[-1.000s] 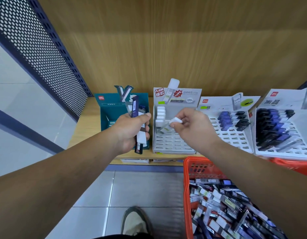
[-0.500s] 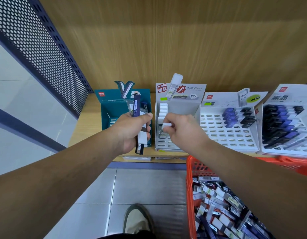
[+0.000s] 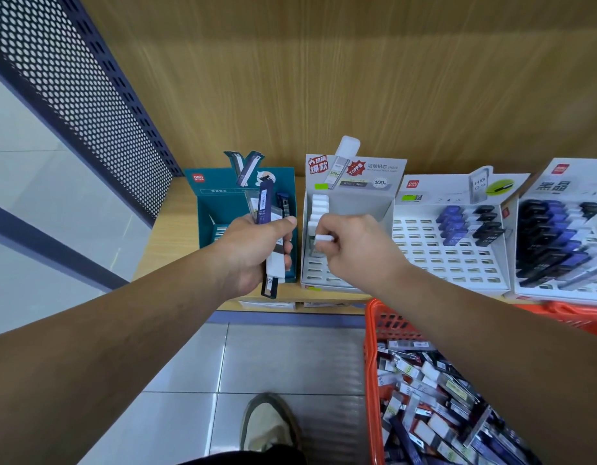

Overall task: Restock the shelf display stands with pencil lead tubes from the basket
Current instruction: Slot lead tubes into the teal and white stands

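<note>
The left hand [image 3: 253, 253] is closed around a bundle of tubes [image 3: 274, 266] (one dark blue, the others white or clear), which is held upright in front of the teal stand [image 3: 208, 209]. The right hand [image 3: 354, 246] is curled. A white-capped tube [image 3: 324, 238] is pinched at its cap end between thumb and fingertips, over the left column of the grey stand [image 3: 327, 275]. In that column a row of white caps [image 3: 318, 206] is seen seated behind the pinched one, and the slots nearer the front edge are empty. Whether the tube's lower end has entered a slot cannot be told, as it is hidden by the hand. The main supply is found in the orange basket [image 3: 370, 344] at lower right, where many more tubes [image 3: 434, 397] are heaped loosely.

Such a tube is judged to be light and stiff: a thin plastic case with smooth, rather slippery faces. The leads inside are likely brittle, so it should not be dropped or forced. It is best taken by the cap end, on the two flat faces, so that the lower end is left free to be guided into a slot. A tilted entry could be jammed against the slot edge — a straight, gentle push is called for.
</note>
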